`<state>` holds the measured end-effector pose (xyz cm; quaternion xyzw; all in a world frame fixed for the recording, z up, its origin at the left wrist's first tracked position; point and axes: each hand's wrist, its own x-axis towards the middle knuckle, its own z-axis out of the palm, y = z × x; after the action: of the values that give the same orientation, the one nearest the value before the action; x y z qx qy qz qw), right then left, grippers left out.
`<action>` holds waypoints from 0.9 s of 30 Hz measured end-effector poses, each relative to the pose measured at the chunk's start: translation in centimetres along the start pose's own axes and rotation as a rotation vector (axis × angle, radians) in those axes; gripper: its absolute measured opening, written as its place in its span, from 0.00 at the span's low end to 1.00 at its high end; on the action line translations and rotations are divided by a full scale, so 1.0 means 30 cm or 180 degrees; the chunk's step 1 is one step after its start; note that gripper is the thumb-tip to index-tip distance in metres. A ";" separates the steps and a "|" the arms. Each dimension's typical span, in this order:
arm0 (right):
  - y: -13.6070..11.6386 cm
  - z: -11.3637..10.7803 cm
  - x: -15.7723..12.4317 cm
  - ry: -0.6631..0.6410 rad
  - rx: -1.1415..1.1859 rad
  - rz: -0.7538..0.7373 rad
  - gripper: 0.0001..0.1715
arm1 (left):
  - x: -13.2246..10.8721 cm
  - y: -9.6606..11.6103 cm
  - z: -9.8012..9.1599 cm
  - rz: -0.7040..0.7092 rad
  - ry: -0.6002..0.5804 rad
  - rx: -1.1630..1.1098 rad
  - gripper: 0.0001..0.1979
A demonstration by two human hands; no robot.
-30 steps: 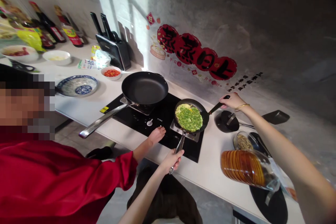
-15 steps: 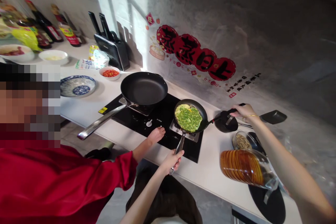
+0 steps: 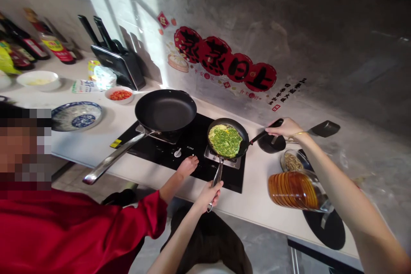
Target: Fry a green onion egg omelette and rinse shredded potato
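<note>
I could see the left hand (image 3: 210, 195) with its grip wrapped round the metal handle of the small pan (image 3: 240, 127), which was over the burner by the stove's right edge, handle pointing toward the tabletop's (image 3: 253, 197) front edge. The right hand's (image 3: 282, 127) grip pinched a black utensil (image 3: 258, 136) slanting down to the pan's right rim. A green-flecked omelette (image 3: 224, 142) lay inside. The large pan (image 3: 165, 109) sat toward the stove's (image 3: 201, 130) back left corner; a co-worker's hand (image 3: 188, 165) was near its front edge.
</note>
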<state>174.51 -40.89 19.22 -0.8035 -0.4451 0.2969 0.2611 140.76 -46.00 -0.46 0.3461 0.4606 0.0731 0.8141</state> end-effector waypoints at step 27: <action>-0.050 0.230 -0.255 0.0688 -0.0133 -0.0395 0.19 | 0.015 -0.012 -0.008 -0.0014 -0.0096 -0.0244 0.26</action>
<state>165.51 -45.77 17.37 -0.8069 -0.4693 0.1825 0.3087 140.74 -45.97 -1.08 0.3147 0.4459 0.0836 0.8338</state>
